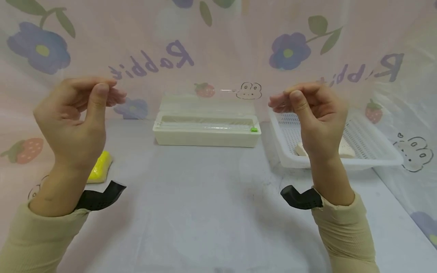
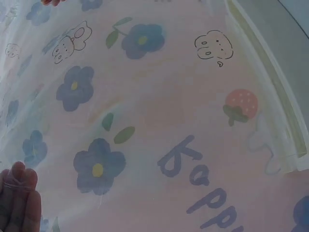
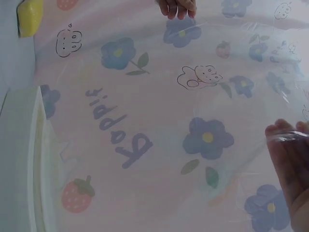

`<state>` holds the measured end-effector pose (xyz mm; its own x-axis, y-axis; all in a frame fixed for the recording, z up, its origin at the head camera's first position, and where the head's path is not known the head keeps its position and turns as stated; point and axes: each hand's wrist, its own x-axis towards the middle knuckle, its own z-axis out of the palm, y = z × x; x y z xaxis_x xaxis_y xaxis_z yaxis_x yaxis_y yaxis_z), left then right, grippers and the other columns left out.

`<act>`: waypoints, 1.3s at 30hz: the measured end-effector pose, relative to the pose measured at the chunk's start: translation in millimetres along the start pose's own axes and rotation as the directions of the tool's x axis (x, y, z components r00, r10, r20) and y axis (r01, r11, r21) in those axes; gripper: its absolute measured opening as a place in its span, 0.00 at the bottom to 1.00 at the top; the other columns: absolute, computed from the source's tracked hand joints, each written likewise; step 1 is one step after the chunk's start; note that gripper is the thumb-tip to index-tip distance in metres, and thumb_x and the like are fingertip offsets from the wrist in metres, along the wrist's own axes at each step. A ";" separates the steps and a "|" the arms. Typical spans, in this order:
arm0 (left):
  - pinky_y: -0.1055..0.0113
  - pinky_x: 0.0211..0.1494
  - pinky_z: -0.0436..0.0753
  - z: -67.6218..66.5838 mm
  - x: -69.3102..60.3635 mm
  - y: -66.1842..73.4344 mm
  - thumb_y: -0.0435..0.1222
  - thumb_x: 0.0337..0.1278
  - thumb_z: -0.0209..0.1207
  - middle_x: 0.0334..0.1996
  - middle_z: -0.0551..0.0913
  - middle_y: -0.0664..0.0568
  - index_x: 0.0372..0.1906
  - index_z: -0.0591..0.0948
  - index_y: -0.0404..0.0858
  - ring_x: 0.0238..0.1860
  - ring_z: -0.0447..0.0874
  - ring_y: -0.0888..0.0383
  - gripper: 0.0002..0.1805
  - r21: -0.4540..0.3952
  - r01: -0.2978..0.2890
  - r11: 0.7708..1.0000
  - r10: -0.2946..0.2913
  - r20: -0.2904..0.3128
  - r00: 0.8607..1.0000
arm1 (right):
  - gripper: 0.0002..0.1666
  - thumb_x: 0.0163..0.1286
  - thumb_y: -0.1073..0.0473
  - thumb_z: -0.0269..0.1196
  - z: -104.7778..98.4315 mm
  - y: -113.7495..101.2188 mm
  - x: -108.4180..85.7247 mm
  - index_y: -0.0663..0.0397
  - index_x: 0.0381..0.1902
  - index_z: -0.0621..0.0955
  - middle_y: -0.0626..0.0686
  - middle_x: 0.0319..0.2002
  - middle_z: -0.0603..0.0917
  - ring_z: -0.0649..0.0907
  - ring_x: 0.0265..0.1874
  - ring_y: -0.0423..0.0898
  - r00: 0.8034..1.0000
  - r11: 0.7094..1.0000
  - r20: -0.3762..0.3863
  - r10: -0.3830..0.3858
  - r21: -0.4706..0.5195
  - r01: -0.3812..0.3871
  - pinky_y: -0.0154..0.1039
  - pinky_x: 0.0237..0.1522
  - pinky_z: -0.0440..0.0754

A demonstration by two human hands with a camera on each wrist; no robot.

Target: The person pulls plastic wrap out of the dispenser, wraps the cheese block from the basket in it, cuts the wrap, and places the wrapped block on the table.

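Note:
A sheet of clear cling film (image 3: 288, 136) is stretched between my two raised hands, faint except for glints and a slight haze. My left hand (image 1: 76, 117) pinches one side between thumb and index finger, the other fingers loosely bent. On the other side my right hand (image 1: 321, 117) pinches it the same way. In the right wrist view the film bunches across the fingertips. Behind and below it stands a white cling film box (image 1: 206, 138), its translucent lid (image 1: 208, 105) raised and a green slider (image 1: 254, 129) at its right end.
At the right, a white plastic basket (image 1: 379, 162) holds pale pieces (image 1: 347, 149), partly hidden by my right wrist. A yellow block (image 1: 101, 167) lies behind my left forearm. Black wrist mounts (image 1: 102, 195) jut inward. A printed curtain (image 1: 225, 49) hangs behind the white-covered table (image 1: 205, 204).

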<state>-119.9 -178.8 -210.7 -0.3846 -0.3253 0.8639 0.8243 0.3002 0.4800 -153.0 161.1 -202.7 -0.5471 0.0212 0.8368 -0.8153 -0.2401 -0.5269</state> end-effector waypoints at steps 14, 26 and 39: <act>0.77 0.45 0.81 -10.0 -36.6 10.1 0.25 0.58 0.59 0.29 0.86 0.58 0.33 0.81 0.19 0.33 0.85 0.64 0.08 0.102 0.038 0.994 -0.053 0.151 0.987 | 0.05 0.64 0.76 0.57 -22.0 -0.3 -32.0 0.75 0.35 0.80 0.55 0.34 0.89 0.88 0.35 0.48 0.963 0.992 0.244 0.118 -0.077 -0.102 0.37 0.38 0.85; 0.79 0.35 0.82 -23.6 -67.7 6.9 0.21 0.59 0.56 0.32 0.85 0.64 0.39 0.81 0.24 0.28 0.85 0.70 0.06 0.226 0.116 0.967 -0.204 0.414 0.887 | 0.06 0.66 0.77 0.55 -30.8 10.1 -67.4 0.74 0.37 0.79 0.54 0.35 0.87 0.86 0.38 0.45 0.914 0.967 0.321 0.248 -0.138 -0.214 0.36 0.45 0.84; 0.81 0.30 0.81 -34.5 -94.8 -10.2 0.16 0.51 0.58 0.23 0.84 0.51 0.38 0.83 0.32 0.24 0.82 0.70 0.13 0.260 0.137 0.956 -0.253 0.491 0.833 | 0.08 0.67 0.74 0.57 -40.9 28.5 -94.6 0.65 0.40 0.81 0.51 0.28 0.86 0.84 0.27 0.44 0.839 0.908 0.357 0.410 -0.242 -0.341 0.34 0.27 0.83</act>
<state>-77.5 -181.9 -302.7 -0.7333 0.0935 0.6735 0.6273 0.4751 0.6170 -132.2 191.9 -302.9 -0.7259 -0.4271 0.5392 -0.5998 0.0093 -0.8001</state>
